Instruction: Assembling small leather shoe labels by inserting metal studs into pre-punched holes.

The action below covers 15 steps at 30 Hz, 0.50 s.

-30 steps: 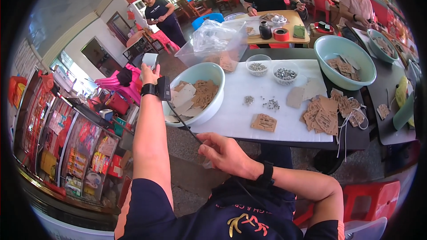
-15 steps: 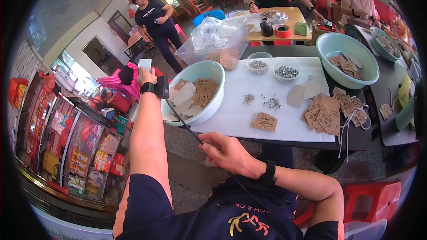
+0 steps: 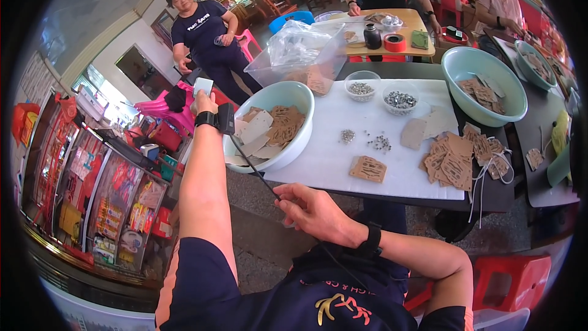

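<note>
My left hand (image 3: 203,105) is stretched out ahead, closed around a small white block-shaped object (image 3: 203,86). A black box (image 3: 226,119) sits on the strap at that wrist, and a black cable (image 3: 256,172) runs from it toward my body. My right hand (image 3: 315,213) is closed in front of my chest, thumb and fingers pinching this cable. Beyond my hands, a brown printed card (image 3: 368,169) lies on the white sheet (image 3: 306,175), with small metal pieces (image 3: 380,142) behind it. A pile of brown cards (image 3: 446,160) lies to the right.
A pale green basin (image 3: 301,141) of cards stands left on the table, another basin (image 3: 517,110) at the right. Two clear tubs (image 3: 401,109) of metal parts and a clear bin (image 3: 334,67) stand behind. A person (image 3: 205,30) stands far left; others sit opposite. Red stool (image 3: 511,276) lower right.
The standing person at the far left has come nearer. The view has shifted slightly, while my hands keep the same hold on the white object and the cable.
</note>
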Each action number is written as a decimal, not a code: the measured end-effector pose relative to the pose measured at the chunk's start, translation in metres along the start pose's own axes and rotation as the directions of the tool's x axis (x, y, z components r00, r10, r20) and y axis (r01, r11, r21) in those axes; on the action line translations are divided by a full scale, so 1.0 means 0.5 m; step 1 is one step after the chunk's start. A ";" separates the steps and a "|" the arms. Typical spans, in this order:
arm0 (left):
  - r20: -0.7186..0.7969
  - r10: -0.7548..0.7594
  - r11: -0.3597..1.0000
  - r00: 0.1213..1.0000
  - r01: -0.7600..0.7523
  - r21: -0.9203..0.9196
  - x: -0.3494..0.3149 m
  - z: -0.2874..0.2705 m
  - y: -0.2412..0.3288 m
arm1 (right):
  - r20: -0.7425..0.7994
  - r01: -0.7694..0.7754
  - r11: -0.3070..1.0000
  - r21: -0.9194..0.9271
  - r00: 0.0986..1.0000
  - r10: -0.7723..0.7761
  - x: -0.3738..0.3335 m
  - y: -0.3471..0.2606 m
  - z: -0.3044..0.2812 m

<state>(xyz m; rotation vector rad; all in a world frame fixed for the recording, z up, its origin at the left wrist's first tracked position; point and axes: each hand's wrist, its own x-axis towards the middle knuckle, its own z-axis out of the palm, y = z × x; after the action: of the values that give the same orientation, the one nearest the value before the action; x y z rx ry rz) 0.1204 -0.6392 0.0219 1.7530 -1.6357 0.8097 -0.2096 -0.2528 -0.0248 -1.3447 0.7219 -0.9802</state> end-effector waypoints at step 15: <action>-0.131 -0.026 0.896 0.991 -0.035 -0.443 0.021 0.100 -0.084 | -0.012 0.020 1.000 -0.006 1.000 -0.020 0.006 0.013 -0.004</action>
<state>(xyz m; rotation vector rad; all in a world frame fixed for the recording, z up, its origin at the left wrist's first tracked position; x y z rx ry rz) 0.1644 -0.6822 -0.0026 1.3427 -1.5824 0.4883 -0.2088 -0.2568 -0.0309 -1.3544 0.7221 -1.0040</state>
